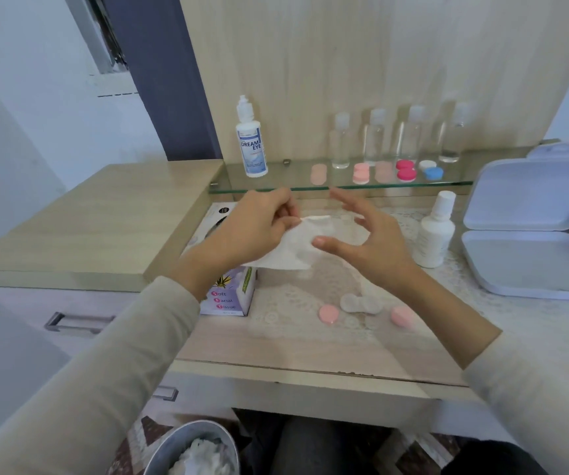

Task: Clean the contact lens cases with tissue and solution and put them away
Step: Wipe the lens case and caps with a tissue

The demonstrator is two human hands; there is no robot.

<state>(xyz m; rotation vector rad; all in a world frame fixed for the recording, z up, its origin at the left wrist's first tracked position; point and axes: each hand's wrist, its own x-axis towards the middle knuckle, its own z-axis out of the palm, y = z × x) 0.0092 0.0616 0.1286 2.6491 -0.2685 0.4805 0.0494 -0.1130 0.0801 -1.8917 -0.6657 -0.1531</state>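
At frame centre the left hand (259,224) pinches the tissue (290,252), the right hand (375,245) spread loose beside it, while the uncapped lens case (358,303) lies below them, long axis left to right, nearer the right hand.

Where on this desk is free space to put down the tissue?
Free: the desk strip between the pink caps and the front edge, and the wooden top left of the tissue box. Crowded: the glass shelf, full of bottles and cases.
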